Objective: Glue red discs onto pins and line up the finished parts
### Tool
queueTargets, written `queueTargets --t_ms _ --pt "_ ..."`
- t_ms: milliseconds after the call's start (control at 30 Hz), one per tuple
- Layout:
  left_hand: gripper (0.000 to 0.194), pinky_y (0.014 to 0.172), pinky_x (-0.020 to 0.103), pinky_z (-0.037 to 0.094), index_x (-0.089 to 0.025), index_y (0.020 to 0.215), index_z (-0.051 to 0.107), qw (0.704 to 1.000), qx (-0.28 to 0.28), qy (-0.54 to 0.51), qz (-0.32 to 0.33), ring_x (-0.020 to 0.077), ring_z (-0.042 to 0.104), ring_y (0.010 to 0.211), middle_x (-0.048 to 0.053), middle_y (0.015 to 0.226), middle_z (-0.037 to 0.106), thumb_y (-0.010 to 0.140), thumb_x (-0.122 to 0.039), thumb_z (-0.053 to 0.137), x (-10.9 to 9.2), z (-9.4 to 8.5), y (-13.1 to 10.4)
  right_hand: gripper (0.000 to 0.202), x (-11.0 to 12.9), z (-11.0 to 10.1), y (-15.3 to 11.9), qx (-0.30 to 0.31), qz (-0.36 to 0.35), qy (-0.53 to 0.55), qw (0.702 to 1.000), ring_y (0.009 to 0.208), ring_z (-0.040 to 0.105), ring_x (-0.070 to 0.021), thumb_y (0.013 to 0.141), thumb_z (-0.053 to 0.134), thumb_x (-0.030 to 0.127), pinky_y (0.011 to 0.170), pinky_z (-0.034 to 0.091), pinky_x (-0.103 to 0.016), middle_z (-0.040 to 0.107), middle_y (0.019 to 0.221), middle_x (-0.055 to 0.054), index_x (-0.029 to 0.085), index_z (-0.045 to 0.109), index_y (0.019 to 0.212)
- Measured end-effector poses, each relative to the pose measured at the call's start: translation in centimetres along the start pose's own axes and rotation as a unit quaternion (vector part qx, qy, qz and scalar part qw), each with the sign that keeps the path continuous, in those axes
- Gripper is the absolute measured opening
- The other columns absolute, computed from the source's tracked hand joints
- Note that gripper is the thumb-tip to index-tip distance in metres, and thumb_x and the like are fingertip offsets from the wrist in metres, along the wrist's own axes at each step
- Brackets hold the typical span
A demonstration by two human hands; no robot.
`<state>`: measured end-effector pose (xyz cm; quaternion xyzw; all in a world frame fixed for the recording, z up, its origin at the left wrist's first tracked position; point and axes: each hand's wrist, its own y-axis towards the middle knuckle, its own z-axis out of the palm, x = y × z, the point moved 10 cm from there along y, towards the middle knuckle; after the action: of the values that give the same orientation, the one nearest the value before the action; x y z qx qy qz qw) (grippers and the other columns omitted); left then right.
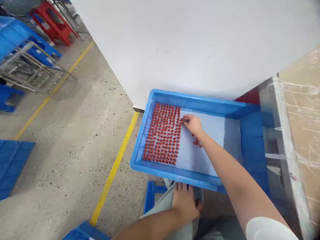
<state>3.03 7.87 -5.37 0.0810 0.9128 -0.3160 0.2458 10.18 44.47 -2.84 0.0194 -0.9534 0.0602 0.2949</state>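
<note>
A blue plastic tray with a pale bottom holds many small red parts, set in close rows over its left side. My right hand reaches into the tray with its fingers pinched at the right edge of these rows. A small red part seems to be at its fingertips, partly hidden by them. Below my right wrist lies a loose cluster of the same red parts. Outside the tray, my left hand rests on my knee, fingers laid out flat and holding nothing.
A white panel stands behind the tray. On the right is a wrapped brown carton. A blue stool shows below the tray. Yellow lines cross the floor; at upper left are a metal frame and red stool.
</note>
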Motion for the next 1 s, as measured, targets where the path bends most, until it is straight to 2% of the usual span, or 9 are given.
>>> queueTargets --t_ms 333,500,567,633,733,800,1000 --pt "0.069 0.11 0.058 0.031 -0.012 0.131 0.058 1.0 0.006 0.003 0.009 0.0412 0.044 0.125 0.022 0.132 0.053 0.08 -0.058 0.052 0.0 -0.3 -0.1 0.034 0.0 0.0 -0.2 0.005 0.015 0.003 1.0 0.096 0.072 -0.0192 0.082 0.067 0.015 0.092 0.054 -0.03 0.076 0.105 -0.002 0.018 0.068 0.116" --pt "0.065 0.108 0.056 0.033 -0.014 0.129 0.058 1.0 -0.006 -0.01 0.007 0.0403 0.046 0.121 0.02 0.128 0.055 0.079 -0.056 0.053 0.0 -0.4 0.0 0.029 -1.6 -3.1 -0.4 -0.005 0.047 -0.015 0.999 0.097 0.071 -0.0186 0.088 0.059 0.017 0.092 0.052 -0.029 0.075 0.106 -0.006 0.015 0.069 0.116" --pt "0.066 0.108 0.056 0.033 -0.014 0.129 0.058 1.0 -0.009 -0.011 0.007 0.0403 0.046 0.12 0.021 0.127 0.055 0.079 -0.056 0.054 0.0 -0.3 0.0 0.025 -2.3 -4.7 -1.0 0.007 0.061 -0.027 0.998 0.093 0.072 -0.0202 0.089 0.062 0.026 0.087 0.053 -0.029 0.076 0.099 -0.007 0.014 0.072 0.109" --pt "0.067 0.108 0.056 0.033 -0.013 0.13 0.057 1.0 -0.012 -0.01 0.008 0.0404 0.047 0.12 0.021 0.126 0.055 0.08 -0.056 0.053 0.0 -0.3 0.0 0.029 -2.5 -5.4 -2.0 0.05 0.062 -0.044 0.996 0.087 0.072 -0.021 0.085 0.07 0.038 0.081 0.053 -0.029 0.076 0.091 -0.006 0.016 0.074 0.103" --pt "0.069 0.106 0.056 0.034 -0.012 0.133 0.056 1.0 -0.02 -0.006 0.014 0.0405 0.046 0.12 0.022 0.126 0.055 0.08 -0.056 0.053 0.0 -0.4 0.0 0.042 -2.5 -4.4 -4.2 0.15 0.054 -0.093 0.983 0.084 0.071 -0.0203 0.075 0.08 0.048 0.075 0.051 -0.027 0.076 0.089 -0.004 0.017 0.074 0.103" --pt "0.071 0.106 0.056 0.033 -0.012 0.136 0.054 0.999 -0.027 -0.005 0.02 0.0407 0.045 0.122 0.023 0.129 0.054 0.081 -0.056 0.053 -0.1 -0.5 -0.1 0.043 -2.8 -3.7 -5.4 0.183 0.065 -0.132 0.972 0.085 0.071 -0.0213 0.072 0.083 0.048 0.072 0.05 -0.027 0.077 0.089 -0.004 0.019 0.074 0.103" --pt "0.074 0.108 0.057 0.032 -0.013 0.141 0.049 0.999 -0.035 -0.015 0.023 0.0408 0.041 0.128 0.023 0.138 0.047 0.081 -0.056 0.053 -0.3 -0.4 -0.7 0.011 -3.3 -2.4 -6.5 0.159 0.103 -0.16 0.969 0.086 0.071 -0.0231 0.076 0.077 0.028 0.07 0.049 -0.028 0.076 0.087 -0.004 0.022 0.076 0.086"
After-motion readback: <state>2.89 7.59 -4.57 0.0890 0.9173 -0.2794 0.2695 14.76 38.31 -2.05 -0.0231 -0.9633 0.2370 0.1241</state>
